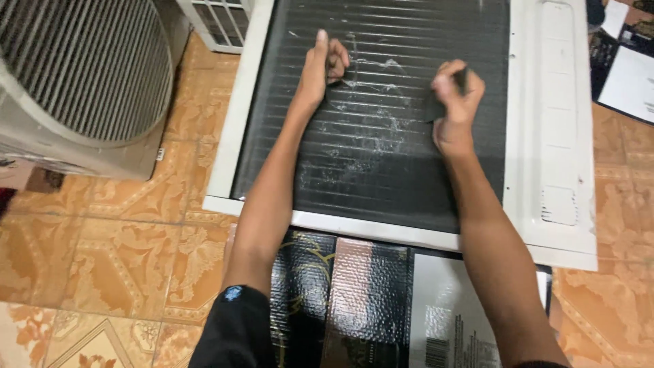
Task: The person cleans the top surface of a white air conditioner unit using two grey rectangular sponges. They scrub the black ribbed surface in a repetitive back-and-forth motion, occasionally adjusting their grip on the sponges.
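Left hand (325, 65), grip pressed together, rests on the dark finned coil (381, 157). Right hand (456, 102) pinches a small dark tool (462, 76) against the fins.

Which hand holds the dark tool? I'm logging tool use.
The right hand, clenched around a dark flat tool on the black finned panel; the left hand shows no such tool.

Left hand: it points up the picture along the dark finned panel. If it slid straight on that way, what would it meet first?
The left hand would cross more of the black finned coil panel, then probably meet its white metal frame at the far end, which is out of view.
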